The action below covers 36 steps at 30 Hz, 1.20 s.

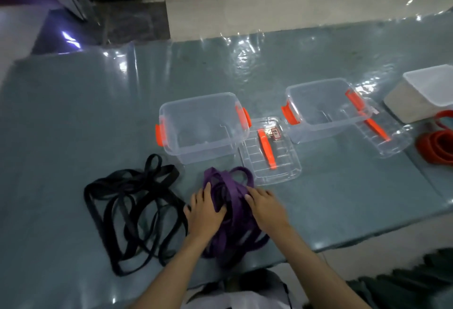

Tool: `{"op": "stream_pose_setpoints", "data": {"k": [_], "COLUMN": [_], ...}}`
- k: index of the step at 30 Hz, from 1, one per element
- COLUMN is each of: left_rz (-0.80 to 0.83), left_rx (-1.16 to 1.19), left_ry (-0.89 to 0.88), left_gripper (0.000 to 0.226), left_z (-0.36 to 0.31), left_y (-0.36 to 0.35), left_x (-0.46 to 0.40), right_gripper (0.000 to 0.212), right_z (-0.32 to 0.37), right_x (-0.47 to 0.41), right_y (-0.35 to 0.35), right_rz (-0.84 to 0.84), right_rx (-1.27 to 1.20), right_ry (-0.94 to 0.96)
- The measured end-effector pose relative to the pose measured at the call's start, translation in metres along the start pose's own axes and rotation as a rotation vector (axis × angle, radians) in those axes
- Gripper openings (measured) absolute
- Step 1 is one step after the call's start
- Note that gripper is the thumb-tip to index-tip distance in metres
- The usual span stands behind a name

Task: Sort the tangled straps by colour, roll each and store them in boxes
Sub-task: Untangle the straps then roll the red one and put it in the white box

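On the counter (318, 198), two clear boxes (203, 125) stand empty beyond the hands. Black straps (132, 210) lie left of the left hand (204, 213); it and the right hand (266, 207), fingers loosely spread, press the purple straps (235, 210) between them. Sorting looks done; rolling needs a free end.

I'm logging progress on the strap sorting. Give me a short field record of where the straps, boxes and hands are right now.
purple straps: loose heap at near table edge, unrolled
black straps: loose tangle left of purple
red straps: far right, coiled
left box: open, looks empty
right box: open, looks empty
lids: off, beside boxes
left hand: on purple heap
right hand: on purple heap
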State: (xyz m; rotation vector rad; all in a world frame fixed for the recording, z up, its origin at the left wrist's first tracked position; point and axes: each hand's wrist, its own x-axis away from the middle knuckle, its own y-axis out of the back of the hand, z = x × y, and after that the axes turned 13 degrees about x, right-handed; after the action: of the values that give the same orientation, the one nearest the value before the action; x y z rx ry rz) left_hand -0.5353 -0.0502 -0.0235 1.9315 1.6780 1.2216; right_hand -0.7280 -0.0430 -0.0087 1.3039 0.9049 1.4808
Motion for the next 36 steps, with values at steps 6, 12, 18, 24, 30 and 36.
{"op": "stream_pose_setpoints", "data": {"k": [6,12,18,24,30,36], "left_rz": [0.048,-0.238,0.035,-0.153,-0.375,-0.335], "left_rx": [-0.060,0.019,-0.175,-0.063,0.051,-0.060], "left_ry": [0.025,0.042,0.442,0.155,-0.043,-0.211], "left_gripper": [0.079,0.060,0.116,0.051,0.095,0.110], "left_z": [0.010,0.045,0.116,0.167,0.198,0.225], "left_y": [0.023,0.071,0.100,0.086,0.125,0.150], "left_x": [-0.005,0.002,0.005,0.020,0.040,0.060], "right_gripper": [0.045,0.052,0.043,0.041,0.058,0.118], "right_z": [0.000,0.037,0.097,0.139,0.178,0.252], "right_x": [-0.012,-0.027,-0.033,-0.031,-0.050,-0.098], "right_y": [0.005,0.022,0.011,-0.015,-0.017,-0.014], "right_rz": [-0.115,-0.235,-0.223,-0.100,-0.068,0.143], "right_rx": [0.159,0.111,0.114,0.106,0.111,0.350], "right_ry": [0.045,0.234,0.456,0.551,0.570,0.672]}}
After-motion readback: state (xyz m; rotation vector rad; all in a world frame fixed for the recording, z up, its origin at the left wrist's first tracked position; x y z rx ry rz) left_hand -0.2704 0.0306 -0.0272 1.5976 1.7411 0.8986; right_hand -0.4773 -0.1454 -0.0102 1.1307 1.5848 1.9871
